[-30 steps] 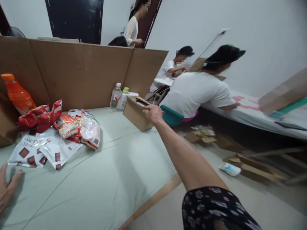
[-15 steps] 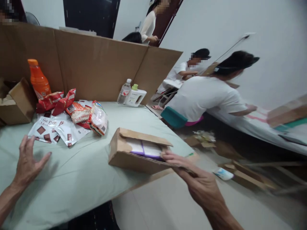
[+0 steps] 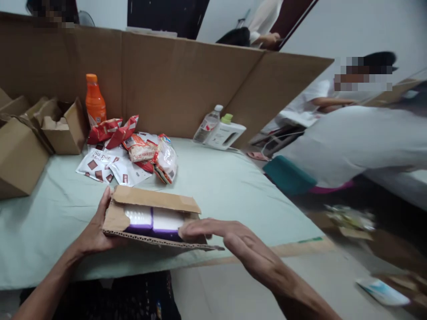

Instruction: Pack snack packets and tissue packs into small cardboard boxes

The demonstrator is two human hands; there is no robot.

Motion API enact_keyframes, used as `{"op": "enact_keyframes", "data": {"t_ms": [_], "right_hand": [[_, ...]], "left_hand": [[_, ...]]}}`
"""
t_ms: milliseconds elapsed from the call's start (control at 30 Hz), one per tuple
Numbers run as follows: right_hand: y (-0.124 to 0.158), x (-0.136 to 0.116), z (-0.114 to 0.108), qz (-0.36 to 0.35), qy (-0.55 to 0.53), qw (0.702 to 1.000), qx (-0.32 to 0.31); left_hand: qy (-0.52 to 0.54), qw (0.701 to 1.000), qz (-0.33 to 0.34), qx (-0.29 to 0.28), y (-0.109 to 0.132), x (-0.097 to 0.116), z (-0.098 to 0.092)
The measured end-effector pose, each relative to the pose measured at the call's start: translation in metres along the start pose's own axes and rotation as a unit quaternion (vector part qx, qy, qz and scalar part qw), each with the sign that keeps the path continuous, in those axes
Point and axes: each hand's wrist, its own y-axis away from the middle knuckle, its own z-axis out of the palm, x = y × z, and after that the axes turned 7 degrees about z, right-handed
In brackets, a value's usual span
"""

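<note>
An open cardboard box (image 3: 155, 200) stands near the front edge of the table. Inside it sit white packs with purple edges (image 3: 147, 218). My left hand (image 3: 100, 229) is closed around the box's left end, thumb up at the back corner. At the other end, my right hand (image 3: 230, 238) has its fingers stretched out, their tips against the small right end flap. Its thumb side is partly hidden. Just behind the box lie white snack bags (image 3: 130, 171), red bags (image 3: 122, 132) and a clear-and-red food packet (image 3: 166, 161).
An orange bottle (image 3: 95, 104), a clear bottle (image 3: 207, 124) and a white jug (image 3: 225, 134) stand along a cardboard screen (image 3: 187, 84). More open cardboard boxes (image 3: 23, 155) are at left. A person in white (image 3: 353, 142) sits at right, near stuff on the floor.
My left hand has come from the table to grip the box's left end. The box has moved left toward me; my right hand has shifted from its front flap to its end flap. The view has turned right-to-left.
</note>
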Motion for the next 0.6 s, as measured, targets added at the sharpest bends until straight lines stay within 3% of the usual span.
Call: {"op": "enact_keyframes", "data": {"t_ms": [133,267,433,600], "right_hand": [[-0.024,-0.021,-0.014,0.086,0.165,0.981,-0.059],[-0.051,-0.029,-0.014,0.028,0.340,0.934,-0.111],[-0.077,-0.020,0.016,0.002,0.489,0.862,-0.135],[-0.086,-0.019,0.041,0.039,0.512,0.850,-0.117]], "left_hand": [[0.042,0.999,-0.008,-0.016,-0.004,-0.001,0.001],[0.051,0.999,-0.001,-0.020,-0.002,-0.003,0.001],[0.049,0.999,0.002,-0.023,-0.005,-0.008,0.004],[0.039,0.998,0.007,-0.043,-0.009,-0.008,0.001]]}}
